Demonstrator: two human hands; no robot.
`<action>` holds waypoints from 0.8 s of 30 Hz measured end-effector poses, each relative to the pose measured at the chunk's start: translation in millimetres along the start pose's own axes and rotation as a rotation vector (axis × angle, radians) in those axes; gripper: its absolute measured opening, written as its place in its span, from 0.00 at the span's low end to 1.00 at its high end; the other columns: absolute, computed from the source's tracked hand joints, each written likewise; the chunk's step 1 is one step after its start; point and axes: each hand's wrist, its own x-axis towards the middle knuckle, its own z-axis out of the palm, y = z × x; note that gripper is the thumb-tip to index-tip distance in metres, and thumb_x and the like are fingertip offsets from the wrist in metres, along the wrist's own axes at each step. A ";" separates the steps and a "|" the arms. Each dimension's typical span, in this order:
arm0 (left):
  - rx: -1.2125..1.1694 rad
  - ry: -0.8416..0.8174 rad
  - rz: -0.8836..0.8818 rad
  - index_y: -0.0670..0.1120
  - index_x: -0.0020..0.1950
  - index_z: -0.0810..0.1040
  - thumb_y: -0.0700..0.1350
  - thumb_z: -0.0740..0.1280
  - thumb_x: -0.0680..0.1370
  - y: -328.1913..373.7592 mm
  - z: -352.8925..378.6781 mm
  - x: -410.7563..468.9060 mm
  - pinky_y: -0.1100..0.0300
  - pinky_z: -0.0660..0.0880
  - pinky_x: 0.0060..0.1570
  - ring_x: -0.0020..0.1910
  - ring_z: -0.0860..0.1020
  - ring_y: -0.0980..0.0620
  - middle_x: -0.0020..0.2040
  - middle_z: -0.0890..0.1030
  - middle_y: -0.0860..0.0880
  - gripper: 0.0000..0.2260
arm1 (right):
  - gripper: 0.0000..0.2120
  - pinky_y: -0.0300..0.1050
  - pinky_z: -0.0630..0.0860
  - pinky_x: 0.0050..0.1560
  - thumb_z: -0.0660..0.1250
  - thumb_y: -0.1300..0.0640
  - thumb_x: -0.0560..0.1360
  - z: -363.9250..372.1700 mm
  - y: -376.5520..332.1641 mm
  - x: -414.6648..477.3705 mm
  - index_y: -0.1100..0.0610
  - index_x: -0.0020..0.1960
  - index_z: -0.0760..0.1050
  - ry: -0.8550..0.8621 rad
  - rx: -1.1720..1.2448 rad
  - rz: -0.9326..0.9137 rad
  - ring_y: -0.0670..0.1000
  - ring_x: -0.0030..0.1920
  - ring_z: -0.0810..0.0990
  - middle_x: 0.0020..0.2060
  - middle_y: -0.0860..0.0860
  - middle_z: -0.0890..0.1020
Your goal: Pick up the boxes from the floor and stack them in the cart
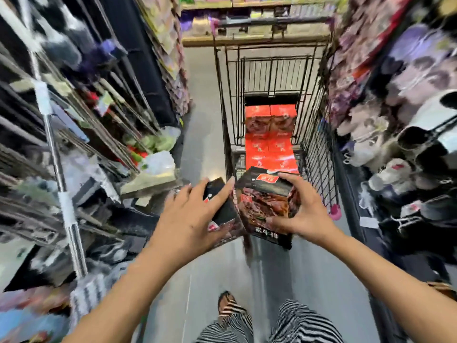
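Note:
My left hand (191,215) grips a dark box (222,214) with a red label, fingers spread over its top. My right hand (300,210) grips a second dark box (264,206) printed with a meat picture and a red label, thumb under and fingers over its far edge. Both boxes are held side by side in the air, just before the near end of the black wire cart (319,154). Inside the cart lie several red boxes (270,139), stacked in rows along its floor.
Narrow shop aisle with a grey floor (202,134). Shelves of hanging goods and a metal pole (55,154) crowd the left; plush toys and slippers (408,134) fill the right. My striped trousers and a sandalled foot (228,305) show below. More shelves stand beyond the cart.

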 end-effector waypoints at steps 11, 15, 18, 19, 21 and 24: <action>0.034 -0.068 0.166 0.59 0.76 0.57 0.71 0.53 0.67 -20.9 21.0 173.7 0.48 0.72 0.48 0.54 0.75 0.39 0.66 0.72 0.42 0.39 | 0.43 0.31 0.63 0.65 0.80 0.45 0.55 -38.6 95.9 76.8 0.37 0.65 0.64 0.138 -0.058 0.187 0.44 0.62 0.70 0.61 0.50 0.72; 0.078 -0.041 0.215 0.55 0.75 0.63 0.68 0.64 0.68 -17.4 51.8 252.4 0.47 0.75 0.46 0.51 0.77 0.38 0.64 0.74 0.39 0.37 | 0.42 0.20 0.57 0.59 0.76 0.39 0.55 -57.0 153.4 124.1 0.33 0.65 0.62 0.145 -0.060 0.227 0.35 0.59 0.68 0.58 0.45 0.71; 0.090 -0.039 0.219 0.54 0.73 0.68 0.65 0.71 0.67 -14.4 80.6 320.5 0.45 0.74 0.47 0.51 0.77 0.36 0.63 0.75 0.36 0.37 | 0.42 0.18 0.55 0.58 0.76 0.38 0.56 -66.1 196.6 163.3 0.33 0.66 0.61 0.138 -0.080 0.241 0.27 0.61 0.63 0.57 0.41 0.70; 0.086 -0.049 0.213 0.54 0.72 0.68 0.63 0.74 0.66 -14.1 92.1 342.5 0.44 0.74 0.48 0.52 0.77 0.36 0.63 0.75 0.36 0.37 | 0.42 0.18 0.55 0.58 0.75 0.38 0.57 -68.4 211.1 177.5 0.34 0.67 0.61 0.120 -0.099 0.239 0.27 0.60 0.62 0.58 0.42 0.70; 0.081 -0.079 0.196 0.54 0.73 0.67 0.59 0.76 0.66 -15.8 116.4 383.3 0.42 0.72 0.52 0.55 0.76 0.35 0.65 0.73 0.35 0.38 | 0.42 0.19 0.56 0.59 0.76 0.38 0.57 -70.4 240.3 204.3 0.37 0.68 0.62 0.081 -0.119 0.236 0.32 0.59 0.65 0.59 0.46 0.71; 0.103 -0.129 0.216 0.55 0.75 0.64 0.58 0.77 0.65 -21.0 155.3 433.9 0.39 0.70 0.54 0.58 0.74 0.34 0.67 0.71 0.35 0.41 | 0.42 0.24 0.60 0.61 0.76 0.39 0.58 -68.4 281.0 239.4 0.35 0.68 0.61 0.017 -0.076 0.245 0.39 0.60 0.68 0.61 0.50 0.71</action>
